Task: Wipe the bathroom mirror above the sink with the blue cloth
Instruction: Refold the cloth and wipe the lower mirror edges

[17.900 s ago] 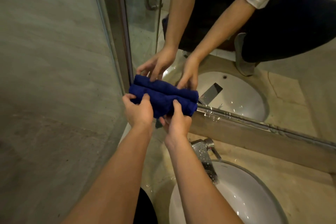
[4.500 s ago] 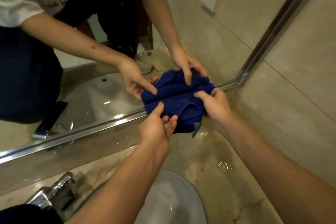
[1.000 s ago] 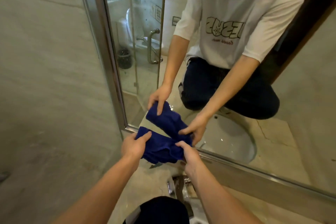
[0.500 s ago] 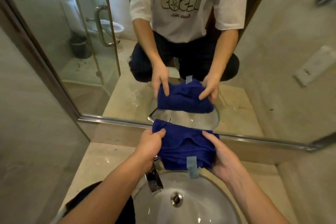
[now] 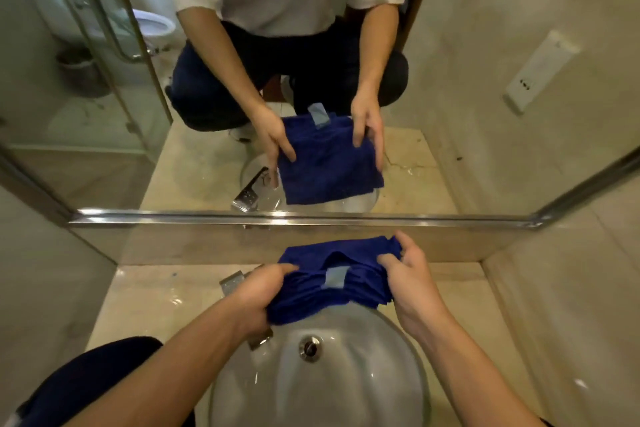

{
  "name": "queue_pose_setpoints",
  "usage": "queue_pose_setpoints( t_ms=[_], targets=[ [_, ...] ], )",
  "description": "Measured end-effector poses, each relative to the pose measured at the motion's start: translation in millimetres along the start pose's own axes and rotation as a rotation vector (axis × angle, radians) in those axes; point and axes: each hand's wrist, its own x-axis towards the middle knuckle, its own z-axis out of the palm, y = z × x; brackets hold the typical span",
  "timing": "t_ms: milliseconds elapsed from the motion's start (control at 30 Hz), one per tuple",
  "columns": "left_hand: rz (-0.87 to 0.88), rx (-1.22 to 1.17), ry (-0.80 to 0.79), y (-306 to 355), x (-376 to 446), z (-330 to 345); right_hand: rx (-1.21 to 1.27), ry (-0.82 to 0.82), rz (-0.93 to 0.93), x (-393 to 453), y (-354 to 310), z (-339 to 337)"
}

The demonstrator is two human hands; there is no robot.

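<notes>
The blue cloth [image 5: 332,274], bunched in folds with a pale tag on top, hangs over the far rim of the white sink [image 5: 322,371]. My left hand [image 5: 258,298] grips its left side. My right hand [image 5: 412,274] grips its right side, thumb on top. The cloth is held clear of the mirror [image 5: 450,97], a little below its chrome bottom edge [image 5: 298,218]. The mirror reflects my crouched body, both hands and the cloth.
A chrome faucet [image 5: 235,284] stands left of the sink, partly behind my left hand. The beige stone counter [image 5: 145,305] looks wet. Tiled walls close in on both sides. The mirror shows a glass shower door, toilet and wall socket.
My view has tilted down and centred on the sink. Both hands have drawn the cloth lower and slightly away from the mirror's edge, bunching it more.
</notes>
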Motion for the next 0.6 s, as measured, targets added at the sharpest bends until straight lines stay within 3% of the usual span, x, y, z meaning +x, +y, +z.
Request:
queue_pose_setpoints(
  t_ms=[133, 233, 333, 400, 500, 600],
  targets=[
    [-0.061, -0.025, -0.107, 3, -5, -7, 0.107, -0.069, 0.038, -5, -5, -11],
    [-0.106, -0.046, -0.079, 4, -10, -4, 0.190, -0.047, 0.220, -5, 4, -10],
    [-0.079, -0.063, -0.115, 2, -13, 0, 0.221, -0.058, 0.379, -4, 12, -11],
    [-0.014, -0.094, -0.112, 2, -11, 1, 0.148, -0.051, 0.390, -4, 18, -9],
    [0.131, -0.087, -0.147, 6, -10, 6, 0.140, -0.016, 0.245, -2, 17, -14],
    [0.386, -0.073, -0.269, 12, -11, 13, 0.323, -0.051, -0.134, -2, 0, -38]
  ],
)
